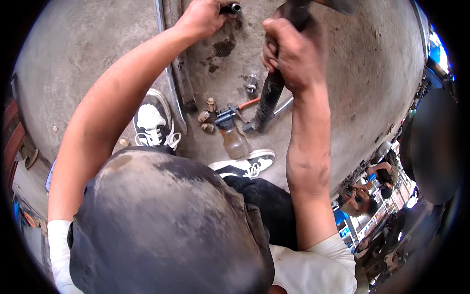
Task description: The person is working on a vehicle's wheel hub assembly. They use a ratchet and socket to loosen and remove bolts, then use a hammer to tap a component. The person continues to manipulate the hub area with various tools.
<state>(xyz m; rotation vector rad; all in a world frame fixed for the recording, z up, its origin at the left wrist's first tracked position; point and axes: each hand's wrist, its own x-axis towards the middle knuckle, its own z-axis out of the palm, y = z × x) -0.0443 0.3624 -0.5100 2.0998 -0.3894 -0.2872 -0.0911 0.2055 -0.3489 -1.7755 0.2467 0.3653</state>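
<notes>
My left hand [203, 17] grips a dark metal piece with a round open end [230, 8] at the top. My right hand [293, 54] is closed round a long dark handle [271, 90], with a blurred dark head at the top right. Beneath them on the concrete floor [122, 44] lie an oil can with a translucent reservoir [234, 141], a tool with an orange handle [247, 104], several small brown fittings [210, 104], a small shiny metal piece [251, 83] and a silver rod [284, 105].
Long metal bars [176, 78] run along the floor left of centre. My two shoes [152, 120] flank the small items. At right, two people [384, 174] crouch among parts and clutter, beside a large dark blurred object [433, 147]. Reddish metalwork [13, 130] stands at far left.
</notes>
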